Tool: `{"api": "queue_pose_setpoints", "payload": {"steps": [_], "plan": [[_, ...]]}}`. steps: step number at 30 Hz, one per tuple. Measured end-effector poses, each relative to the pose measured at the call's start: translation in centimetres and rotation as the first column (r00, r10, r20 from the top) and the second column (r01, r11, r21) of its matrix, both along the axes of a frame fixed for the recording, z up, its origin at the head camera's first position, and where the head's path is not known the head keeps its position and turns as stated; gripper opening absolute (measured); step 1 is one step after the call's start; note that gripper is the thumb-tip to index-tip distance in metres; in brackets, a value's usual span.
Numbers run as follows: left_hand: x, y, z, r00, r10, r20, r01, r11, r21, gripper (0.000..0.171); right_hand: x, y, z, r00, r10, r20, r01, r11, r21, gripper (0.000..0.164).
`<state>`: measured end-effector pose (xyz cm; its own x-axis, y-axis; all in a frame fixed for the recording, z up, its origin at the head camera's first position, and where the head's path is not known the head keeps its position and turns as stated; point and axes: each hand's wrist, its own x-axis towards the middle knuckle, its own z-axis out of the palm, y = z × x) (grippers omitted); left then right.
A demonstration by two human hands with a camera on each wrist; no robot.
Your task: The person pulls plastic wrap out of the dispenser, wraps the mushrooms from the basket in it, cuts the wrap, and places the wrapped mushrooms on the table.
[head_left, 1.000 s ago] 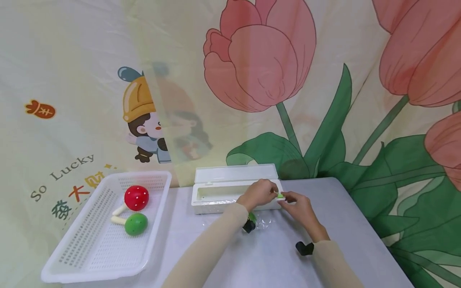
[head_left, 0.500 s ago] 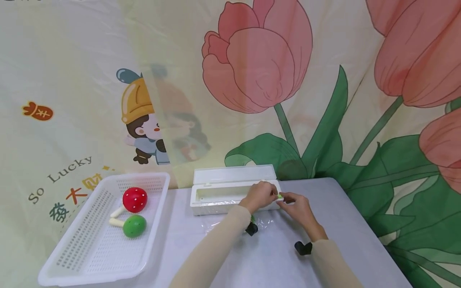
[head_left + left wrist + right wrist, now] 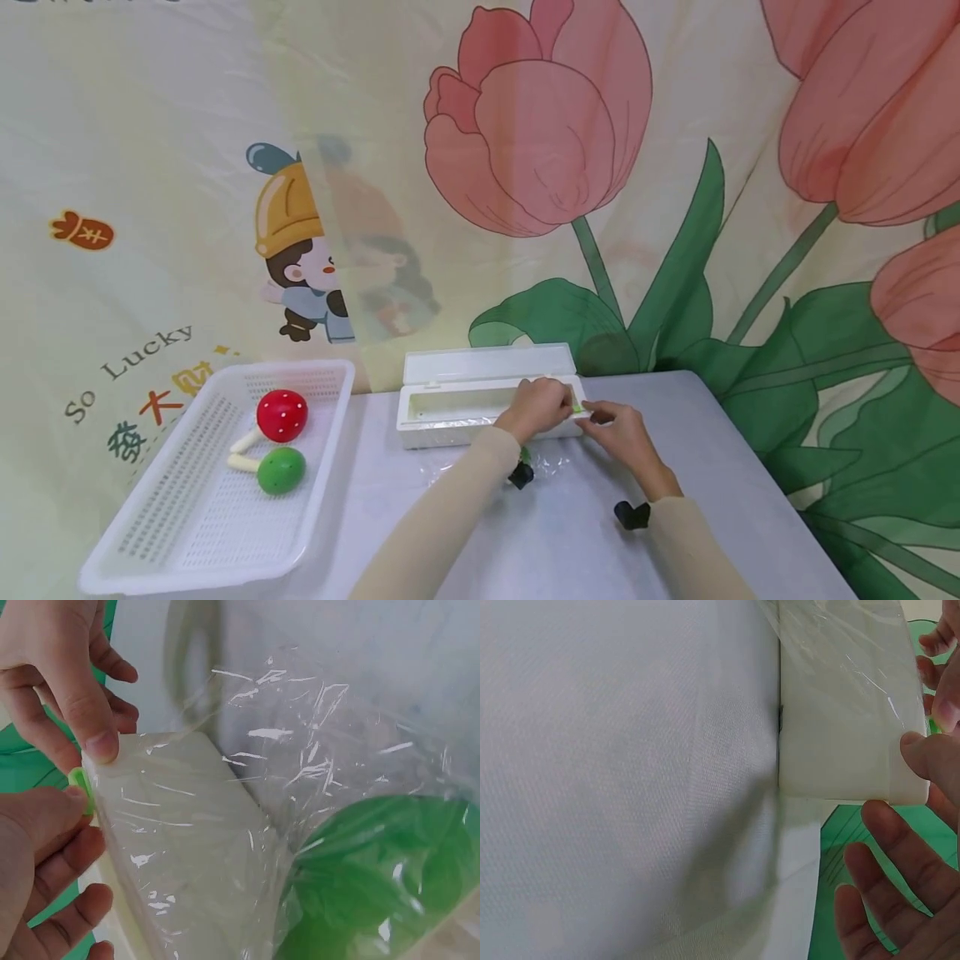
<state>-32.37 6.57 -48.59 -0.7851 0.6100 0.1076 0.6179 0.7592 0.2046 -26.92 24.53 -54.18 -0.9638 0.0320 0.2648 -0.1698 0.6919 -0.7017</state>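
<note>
A long white cling film box (image 3: pixel 442 436) lies on the table with its lid (image 3: pixel 487 362) raised at the back. My left hand (image 3: pixel 536 406) pinches a small light-green slider (image 3: pixel 81 790) at the box's right end, between thumb and fingers. My right hand (image 3: pixel 618 429) grips that same end corner, its thumb on the front face in the right wrist view and the other fingers partly hidden. Clear film (image 3: pixel 300 742) hangs over the front of the box onto the table. Beneath or behind the film is a rounded green thing (image 3: pixel 390 870), mostly hidden by my left arm in the head view.
At the left stands a white perforated basket (image 3: pixel 341 450). In it lie a red white-dotted maraca (image 3: pixel 282 416) and a green maraca (image 3: pixel 281 471). A printed cloth with tulips (image 3: pixel 555 142) hangs behind the table (image 3: pixel 720 467).
My left hand has shifted slightly left along the box edge, and less of the green slider shows. My right hand keeps its hold on the end. The head view has tilted a little.
</note>
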Motion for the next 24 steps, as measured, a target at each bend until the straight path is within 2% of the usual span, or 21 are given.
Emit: {"api": "queue_pose_setpoints", "payload": {"steps": [3,7,16,24], "plan": [[0.0,0.0,0.0,1.000,0.001,-0.010,-0.001,1.000,-0.012,0.011,0.0,0.2,0.0,1.000,-0.009,0.010,0.009,1.000,0.005,0.038],[0.0,-0.2,0.0,1.000,0.008,0.012,-0.008,1.000,0.001,0.011,0.0,0.3,0.4,0.999,-0.012,0.044,0.011,0.999,0.030,0.038],[0.2,-0.3,-0.1,0.999,0.000,0.034,-0.001,0.999,0.035,0.009,-0.2,-0.1,1.4,0.993,0.002,0.121,-0.012,0.997,0.078,0.027],[0.0,-0.6,-0.3,1.000,0.006,0.005,-0.006,1.000,0.010,0.011,-0.3,-0.4,1.3,0.998,0.013,0.060,-0.018,0.996,0.087,0.021]]}}
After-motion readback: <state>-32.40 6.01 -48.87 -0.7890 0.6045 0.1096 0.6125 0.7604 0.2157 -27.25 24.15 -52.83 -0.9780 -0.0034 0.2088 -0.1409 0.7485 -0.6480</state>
